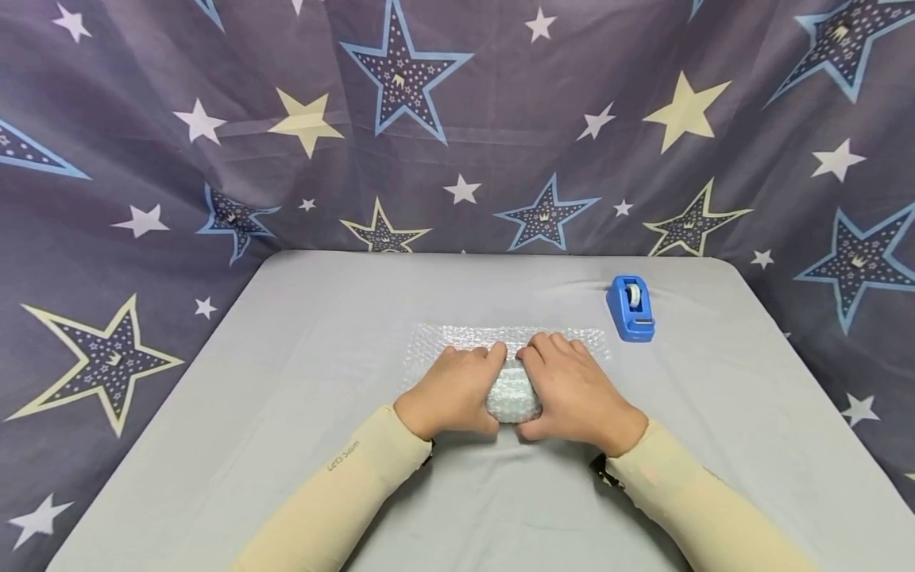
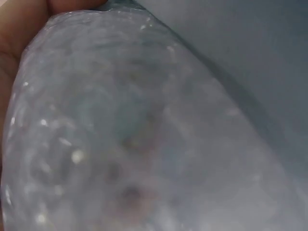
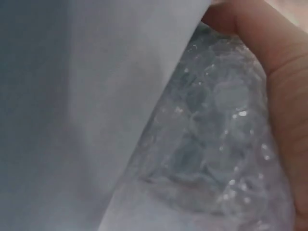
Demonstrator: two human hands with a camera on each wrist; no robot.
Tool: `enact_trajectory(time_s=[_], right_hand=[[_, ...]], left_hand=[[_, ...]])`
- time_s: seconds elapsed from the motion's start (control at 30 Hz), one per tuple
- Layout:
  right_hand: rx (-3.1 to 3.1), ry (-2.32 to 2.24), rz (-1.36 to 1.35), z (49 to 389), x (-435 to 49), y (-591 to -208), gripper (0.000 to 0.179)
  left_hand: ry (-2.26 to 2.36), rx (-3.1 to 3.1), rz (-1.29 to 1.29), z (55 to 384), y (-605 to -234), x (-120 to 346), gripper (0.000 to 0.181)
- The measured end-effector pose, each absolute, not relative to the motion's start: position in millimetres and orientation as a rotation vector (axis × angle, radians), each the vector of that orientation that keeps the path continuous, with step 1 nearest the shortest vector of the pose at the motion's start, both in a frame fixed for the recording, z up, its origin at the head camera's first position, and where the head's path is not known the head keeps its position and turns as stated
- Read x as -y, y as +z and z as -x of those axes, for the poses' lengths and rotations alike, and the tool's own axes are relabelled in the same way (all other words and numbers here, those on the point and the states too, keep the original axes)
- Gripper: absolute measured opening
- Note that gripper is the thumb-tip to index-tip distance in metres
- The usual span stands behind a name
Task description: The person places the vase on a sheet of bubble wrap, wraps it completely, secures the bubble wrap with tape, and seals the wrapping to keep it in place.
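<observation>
Wearing cream fabric sleeves [image 1: 336,500], the left reading "Lets Slim", a person is gripping a clear bubble-wrap roll [image 1: 513,397] at mid-table, the left hand [image 1: 457,391] and right hand [image 1: 575,391] curling their fingers round its ends. A flat bubble-wrap sheet [image 1: 426,347] is lying just beyond, left of a blue plastic tape dispenser [image 1: 631,320], the grey cloth-covered table [image 1: 322,318] stretching to its far edge before a dark star-patterned curtain [image 1: 507,87].

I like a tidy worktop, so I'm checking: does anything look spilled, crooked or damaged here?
Nothing stands out. The left hand and right hand hold the rolled part of the bubble wrap, the tape dispenser sits to the right, and no spill shows on the table. The roll's inside is too blurred to judge.
</observation>
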State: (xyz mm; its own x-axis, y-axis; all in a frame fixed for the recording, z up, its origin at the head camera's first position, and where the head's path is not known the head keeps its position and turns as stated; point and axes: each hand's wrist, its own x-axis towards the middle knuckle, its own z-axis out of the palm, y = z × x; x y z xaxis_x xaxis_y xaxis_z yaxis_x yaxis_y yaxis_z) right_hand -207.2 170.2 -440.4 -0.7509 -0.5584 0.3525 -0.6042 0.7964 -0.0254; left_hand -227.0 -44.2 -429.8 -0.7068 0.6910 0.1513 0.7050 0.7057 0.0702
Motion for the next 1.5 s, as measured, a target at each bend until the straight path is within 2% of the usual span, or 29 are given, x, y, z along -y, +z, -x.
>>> enact_trajectory(time_s=[0.47,0.8,1.23,1.5], right_hand=[[2.599,0.092,-0.888,201.5,-168.8,-436.1,0.083],[2.596,0.171,-0.915,206.6,-170.8,-438.3,0.077],[2.673,0.201,-0.903,208.1,-173.4,-437.8,0.084],[2.678,0.199,-0.913,207.8,-174.1,-436.5,0.079]], left_hand=[[-0.188,2.839,1.104,228.2,-429.5,43.6,0.076],[-0.119,2.817,1.061,224.3,-428.3,43.6,0.072],[0.070,2.660,1.010,208.0,-419.6,37.7,0.070],[0.109,2.630,1.018,204.0,-414.6,32.2,0.071]])
